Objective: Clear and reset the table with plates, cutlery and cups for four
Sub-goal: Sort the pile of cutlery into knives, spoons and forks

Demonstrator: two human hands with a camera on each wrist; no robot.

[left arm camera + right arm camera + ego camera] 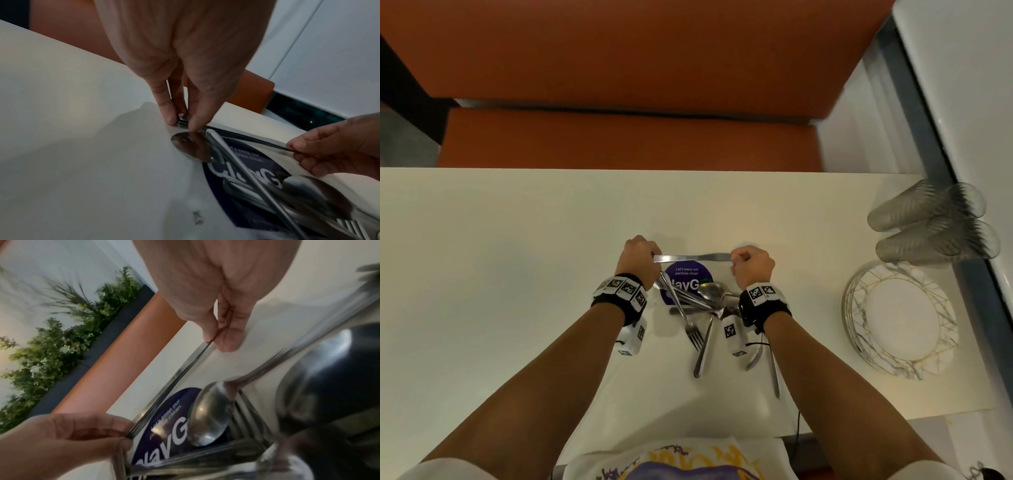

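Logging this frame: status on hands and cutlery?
Left hand and right hand pinch the knives' ends, level above the table. Cutlery pile loose beneath. Nothing in the way.

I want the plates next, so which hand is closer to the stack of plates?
Right. The right hand pinches the blade end of the knives, on the side toward the stack of plates. The left hand holds the handle end, farther away.

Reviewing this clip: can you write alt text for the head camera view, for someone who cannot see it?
Seen from above, the left hand and right hand each pinch one end of a table knife held level over a white table. Below it lies a loose pile of cutlery on a purple round sticker; stacked plates and glasses sit at right.
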